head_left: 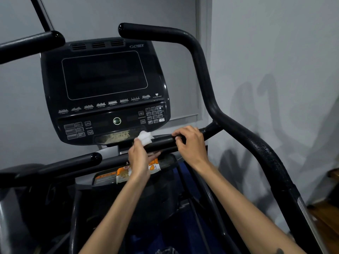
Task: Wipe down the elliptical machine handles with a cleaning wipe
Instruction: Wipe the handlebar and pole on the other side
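Observation:
A black elliptical machine fills the view. Its short inner right handle [163, 143] runs horizontally below the console. My left hand [140, 160] presses a crumpled white cleaning wipe [145, 138] against the left end of that handle. My right hand [190, 142] is wrapped over the same handle further right, near where it joins the tall curved right handle [203, 74]. The short inner left handle [73, 160] and the upper left handle [31, 44] are untouched.
The dark console [104, 85] with its blank screen and buttons stands just behind the hands. An orange and white wipes packet [124, 174] lies in the tray below the handle. A grey wall [275, 61] is close on the right, with wooden floor [328, 213] at the lower right.

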